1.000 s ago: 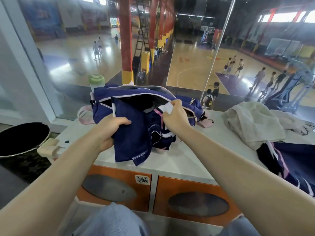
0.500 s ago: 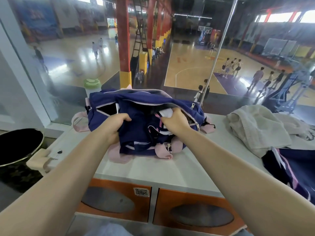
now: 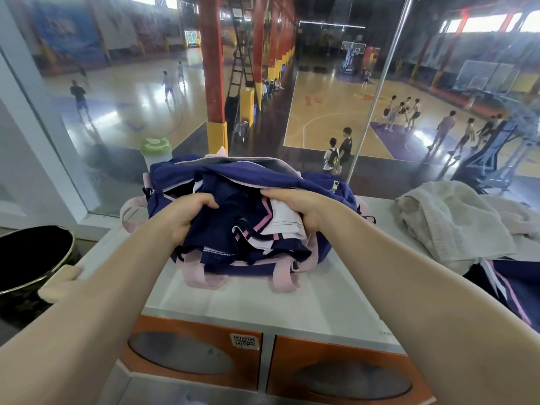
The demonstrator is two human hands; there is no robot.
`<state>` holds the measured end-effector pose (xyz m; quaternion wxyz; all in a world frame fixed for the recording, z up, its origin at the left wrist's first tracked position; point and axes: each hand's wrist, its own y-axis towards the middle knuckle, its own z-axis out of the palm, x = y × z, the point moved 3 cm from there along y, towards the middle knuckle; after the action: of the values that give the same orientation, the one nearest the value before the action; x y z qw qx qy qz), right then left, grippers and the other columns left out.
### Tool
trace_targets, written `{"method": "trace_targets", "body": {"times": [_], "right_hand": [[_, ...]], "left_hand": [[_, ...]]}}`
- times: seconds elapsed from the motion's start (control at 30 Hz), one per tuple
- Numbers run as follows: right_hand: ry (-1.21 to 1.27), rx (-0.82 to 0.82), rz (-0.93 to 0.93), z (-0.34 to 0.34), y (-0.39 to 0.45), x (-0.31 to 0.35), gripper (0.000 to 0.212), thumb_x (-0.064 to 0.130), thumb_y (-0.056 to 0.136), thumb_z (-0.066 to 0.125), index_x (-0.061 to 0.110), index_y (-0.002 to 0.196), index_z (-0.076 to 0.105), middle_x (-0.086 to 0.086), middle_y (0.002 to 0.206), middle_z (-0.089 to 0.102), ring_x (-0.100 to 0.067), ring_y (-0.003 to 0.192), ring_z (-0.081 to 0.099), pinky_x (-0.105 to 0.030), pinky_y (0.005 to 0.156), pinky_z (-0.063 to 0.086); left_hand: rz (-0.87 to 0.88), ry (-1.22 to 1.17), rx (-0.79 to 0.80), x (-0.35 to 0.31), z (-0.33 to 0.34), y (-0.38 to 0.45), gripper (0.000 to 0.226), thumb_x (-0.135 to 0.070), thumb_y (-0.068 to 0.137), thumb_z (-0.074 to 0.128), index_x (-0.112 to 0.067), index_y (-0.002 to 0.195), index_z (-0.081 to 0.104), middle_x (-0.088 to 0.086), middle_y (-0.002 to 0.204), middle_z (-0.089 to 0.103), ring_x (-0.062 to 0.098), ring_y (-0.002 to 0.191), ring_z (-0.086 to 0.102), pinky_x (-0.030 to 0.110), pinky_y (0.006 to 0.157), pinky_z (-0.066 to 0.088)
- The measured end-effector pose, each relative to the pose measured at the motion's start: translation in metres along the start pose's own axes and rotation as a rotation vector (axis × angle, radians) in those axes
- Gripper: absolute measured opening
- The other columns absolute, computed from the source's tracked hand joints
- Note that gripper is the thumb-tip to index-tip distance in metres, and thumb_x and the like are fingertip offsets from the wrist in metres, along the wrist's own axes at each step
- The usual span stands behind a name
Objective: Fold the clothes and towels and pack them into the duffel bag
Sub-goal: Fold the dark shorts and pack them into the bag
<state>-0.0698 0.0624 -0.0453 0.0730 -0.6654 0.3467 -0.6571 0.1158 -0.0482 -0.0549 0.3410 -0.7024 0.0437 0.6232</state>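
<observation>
A navy duffel bag (image 3: 181, 176) with pink straps lies open on the white counter (image 3: 257, 299), its mouth facing me. A bunched navy garment (image 3: 222, 232) with pink and white stripes sits at the bag's mouth, half inside it. My left hand (image 3: 187, 213) grips the garment's left side. My right hand (image 3: 295, 204) presses on its right side, over a white part. A beige towel (image 3: 450, 223) lies crumpled on the counter at the right. Another navy garment (image 3: 508, 290) with pink stripes lies below the towel at the right edge.
A glass wall (image 3: 292, 97) stands right behind the bag, with a sports hall below. A green-lidded bottle (image 3: 155, 149) stands behind the bag's left end. A black bin (image 3: 29, 255) sits at the left. Orange-fronted machines (image 3: 204, 355) are under the counter.
The navy garment hung down over the counter's front a second ago; both hands have since gathered it and pushed it up into the bag's mouth. The view has moved closer.
</observation>
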Motion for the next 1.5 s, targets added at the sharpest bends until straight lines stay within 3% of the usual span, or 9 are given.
{"method": "trace_targets", "body": {"times": [0.13,0.27,0.37,0.43,0.73,1.0,1.2,1.33,1.5], "right_hand": [[-0.183,-0.175,-0.109,-0.007,0.003,0.007,0.017,0.021,0.092,0.061,0.009,0.103,0.065,-0.014,0.102,0.068,-0.030,0.093,0.062,-0.038,0.089,0.051],[-0.419,-0.541,-0.300,-0.016,0.004,0.027,0.039,0.021,0.104,0.037,0.003,0.137,0.049,-0.017,0.140,0.052,-0.034,0.128,0.047,-0.034,0.100,0.040],[-0.149,-0.597,-0.316,-0.030,0.010,0.028,0.035,0.012,0.098,0.045,0.000,0.130,0.055,-0.018,0.132,0.058,-0.032,0.121,0.055,-0.026,0.067,0.045],[-0.249,-0.722,-0.388,-0.036,0.011,0.028,0.034,0.014,0.096,0.047,0.009,0.127,0.058,-0.014,0.124,0.062,-0.031,0.113,0.058,-0.027,0.073,0.041],[-0.936,-0.574,-0.432,-0.036,0.026,0.018,0.032,0.006,0.098,0.038,0.001,0.126,0.053,-0.019,0.123,0.058,-0.035,0.112,0.057,-0.033,0.081,0.042],[-0.992,-0.460,-0.324,-0.020,0.030,0.022,0.032,0.012,0.102,0.040,0.001,0.129,0.053,-0.019,0.128,0.057,-0.038,0.118,0.054,-0.040,0.088,0.043],[-0.962,-0.475,-0.225,-0.020,0.042,0.025,0.038,0.017,0.105,0.030,0.000,0.132,0.050,-0.022,0.133,0.053,-0.037,0.123,0.051,-0.043,0.099,0.041],[-1.350,-0.570,-0.169,-0.018,0.050,0.030,0.045,0.021,0.105,0.037,0.005,0.147,0.031,-0.015,0.153,0.034,-0.029,0.141,0.032,-0.036,0.115,0.021],[-0.771,-0.420,-0.268,-0.011,0.061,0.048,0.043,0.022,0.106,0.034,0.005,0.146,0.035,-0.016,0.146,0.041,-0.029,0.134,0.039,-0.029,0.109,0.027]], "left_hand": [[0.012,-0.008,0.017,-0.006,0.003,0.007,0.022,-0.009,0.082,0.054,-0.007,0.099,0.068,0.014,0.081,0.074,0.028,0.068,0.068,0.029,0.055,0.055],[0.050,-0.014,0.032,-0.017,0.016,0.020,0.030,-0.006,0.083,0.055,-0.009,0.111,0.066,0.016,0.104,0.071,0.031,0.090,0.066,0.036,0.074,0.052],[0.133,-0.036,0.011,-0.025,0.034,0.034,0.017,-0.006,0.088,0.057,-0.012,0.101,0.065,0.016,0.104,0.071,0.030,0.091,0.067,0.038,0.080,0.054],[0.220,0.004,-0.028,-0.028,0.047,0.046,0.015,-0.005,0.090,0.056,-0.012,0.101,0.063,0.018,0.110,0.068,0.027,0.088,0.065,0.035,0.078,0.053],[0.545,1.326,-0.206,-0.042,0.071,0.051,0.058,-0.050,0.094,0.049,-0.025,0.145,0.039,0.009,0.144,0.048,0.032,0.128,0.047,0.041,0.103,0.039],[0.523,0.691,0.347,-0.093,0.090,0.009,0.064,-0.072,0.085,0.043,-0.016,0.095,0.072,-0.002,0.102,0.073,0.018,0.099,0.068,0.042,0.104,0.044],[0.615,0.603,0.072,-0.115,0.097,0.014,0.048,-0.046,0.103,0.030,-0.021,0.062,0.026,-0.004,0.057,0.030,0.006,0.041,0.036,0.030,0.058,0.034],[0.600,0.585,0.066,-0.119,0.095,0.014,0.035,-0.037,0.104,0.030,-0.019,0.073,0.033,0.000,0.069,0.031,0.013,0.061,0.035,0.033,0.065,0.030],[0.551,0.604,0.097,-0.122,0.100,0.008,0.028,-0.038,0.104,0.028,-0.018,0.099,0.045,0.004,0.097,0.044,0.016,0.088,0.046,0.032,0.077,0.036]]}}
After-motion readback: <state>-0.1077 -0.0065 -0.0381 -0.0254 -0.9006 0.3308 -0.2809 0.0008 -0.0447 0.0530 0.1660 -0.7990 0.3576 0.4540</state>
